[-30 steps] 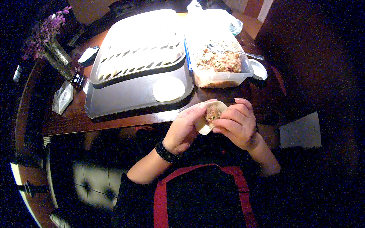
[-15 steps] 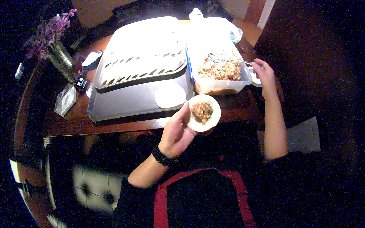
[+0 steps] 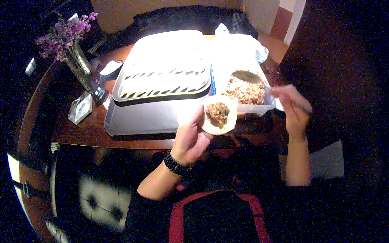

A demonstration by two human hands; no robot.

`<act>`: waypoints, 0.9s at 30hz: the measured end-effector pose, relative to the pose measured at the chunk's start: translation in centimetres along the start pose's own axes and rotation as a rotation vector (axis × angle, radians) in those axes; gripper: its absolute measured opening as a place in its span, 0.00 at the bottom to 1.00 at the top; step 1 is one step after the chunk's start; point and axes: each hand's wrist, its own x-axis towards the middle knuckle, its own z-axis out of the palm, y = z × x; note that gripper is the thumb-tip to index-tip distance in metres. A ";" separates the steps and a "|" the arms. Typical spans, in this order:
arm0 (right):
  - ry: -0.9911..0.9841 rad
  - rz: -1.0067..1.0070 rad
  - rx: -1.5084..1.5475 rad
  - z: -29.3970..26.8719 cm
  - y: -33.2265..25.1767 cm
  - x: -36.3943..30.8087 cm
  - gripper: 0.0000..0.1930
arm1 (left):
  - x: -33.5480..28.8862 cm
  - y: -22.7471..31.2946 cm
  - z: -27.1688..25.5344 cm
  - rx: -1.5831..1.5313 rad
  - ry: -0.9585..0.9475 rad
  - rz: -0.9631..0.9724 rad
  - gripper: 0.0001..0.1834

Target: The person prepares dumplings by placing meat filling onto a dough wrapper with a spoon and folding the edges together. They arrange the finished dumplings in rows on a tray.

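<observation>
In the middle, my left hand [image 3: 190, 139] holds up a round dumpling wrapper [image 3: 231, 122] by its left edge, thumb on top. A mound of chopped filling [image 3: 217, 113] sits at the wrapper's centre. To the right, my right hand [image 3: 295, 105], smeared by motion, has its fingers closed around the handle of a metal spoon [image 3: 245, 75]. The spoon's bowl rests on the filling [image 3: 243, 91] inside a clear plastic tub [image 3: 255, 108]. Behind my left hand, another pale wrapper [image 3: 184, 116] shows partly on the grey tray [image 3: 137, 121].
A glaring, overexposed pale tray [image 3: 116, 91] with rows of pale pieces overlaps the grey tray. Pink flowers in a glass vase [image 3: 79, 65], a small clear packet [image 3: 80, 108] and a dark box [image 3: 99, 95] stand left. A white plastic bag [image 3: 239, 42] lies behind the tub.
My right hand has shifted down and right relative to the tub, and the spoon's bowl now lies lower in the filling. My left hand still holds the filled wrapper. The whole view has shifted slightly.
</observation>
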 end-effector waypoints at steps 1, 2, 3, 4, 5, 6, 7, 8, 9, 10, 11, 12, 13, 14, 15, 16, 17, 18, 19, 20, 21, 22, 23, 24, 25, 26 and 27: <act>-0.035 -0.073 -0.010 -0.2 -0.7 -0.5 0.09 | 0.6 0.2 0.0 -0.018 -0.048 0.013 0.17; -0.070 -0.146 -0.021 -0.4 -1.3 -0.8 0.10 | 1.3 0.8 0.3 -0.129 0.031 -0.075 0.17; -0.103 -0.214 -0.036 -0.5 -1.6 -1.0 0.10 | 1.8 1.0 0.6 -0.241 0.110 -0.170 0.18; -0.107 -0.244 -0.013 -0.6 -1.5 -1.1 0.08 | 1.6 0.6 0.5 0.125 -0.035 -0.017 0.18; -0.111 -0.273 0.011 -0.6 -1.3 -1.1 0.07 | 1.4 0.2 0.5 0.472 -0.118 0.178 0.19; -0.116 -0.300 0.031 -0.7 -1.1 -1.3 0.06 | 1.5 0.3 0.7 0.624 -0.141 0.227 0.20; -0.122 -0.292 0.035 -0.9 -1.1 -1.3 0.05 | 1.6 0.2 0.8 0.646 -0.154 0.238 0.21; -0.129 -0.285 0.041 -1.0 -1.1 -1.4 0.05 | 1.6 0.1 0.9 0.667 -0.167 0.249 0.23; -0.137 -0.280 0.051 -0.9 -1.0 -1.4 0.05 | 1.7 -0.2 1.0 0.560 -0.168 0.224 0.23; -0.141 -0.272 0.044 -0.9 -1.0 -1.5 0.06 | 1.7 -0.2 1.0 0.562 -0.172 0.215 0.23; -0.145 -0.264 0.038 -0.8 -1.0 -1.6 0.07 | 1.7 -0.2 1.1 0.565 -0.177 0.206 0.23; -0.149 -0.254 0.030 -0.8 -0.9 -1.7 0.09 | 1.7 0.1 1.3 0.676 -0.187 0.212 0.23; -0.147 -0.266 0.002 -0.7 -0.8 -1.7 0.09 | 1.8 0.1 1.4 0.711 -0.194 0.226 0.23; -0.145 -0.279 -0.026 -0.7 -0.7 -1.8 0.08 | 1.8 0.1 1.4 0.746 -0.200 0.240 0.23; -0.145 -0.292 -0.051 -0.6 -0.6 -1.8 0.08 | 1.7 -0.2 1.5 0.705 -0.199 0.264 0.23; -0.134 -0.299 -0.068 -0.6 -0.6 -1.8 0.08 | 1.8 -0.3 1.3 0.701 -0.196 0.279 0.23; -0.122 -0.305 -0.085 -0.6 -0.6 -1.8 0.07 | 2.0 -0.5 1.2 0.697 -0.192 0.293 0.23; -0.111 -0.311 -0.105 -0.6 -0.6 -1.9 0.07 | 2.4 -0.6 0.6 0.729 -0.188 0.296 0.23; -0.094 -0.326 -0.103 -0.6 -0.5 -1.9 0.07 | 2.7 -0.7 0.5 0.690 -0.173 0.279 0.22; -0.078 -0.340 -0.101 -0.7 -0.5 -1.9 0.06 | 2.9 -0.8 0.4 0.651 -0.157 0.262 0.22; -0.061 -0.355 -0.098 -0.8 -0.4 -1.9 0.06 | 3.0 -1.0 0.6 0.543 -0.131 0.224 0.22; -0.071 -0.340 -0.089 -0.8 -0.3 -2.0 0.06 | 3.2 -1.0 0.7 0.472 -0.104 0.177 0.22; -0.080 -0.326 -0.080 -0.7 -0.3 -2.1 0.05 | 3.3 -1.0 0.8 0.399 -0.075 0.133 0.22; -0.089 -0.312 -0.071 -0.6 -0.3 -2.2 0.05 | 3.5 -0.8 0.9 0.363 -0.047 0.080 0.22; -0.091 -0.297 -0.090 -0.4 -0.4 -2.2 0.05 | 3.6 -0.8 1.0 0.363 -0.035 0.073 0.22; -0.092 -0.282 -0.109 0.0 -0.6 -2.2 0.04 | 3.7 -0.8 1.0 0.362 -0.023 0.066 0.22; -0.094 -0.267 -0.129 0.2 -0.6 -2.2 0.04 | 3.7 -1.0 1.1 0.396 -0.028 0.104 0.22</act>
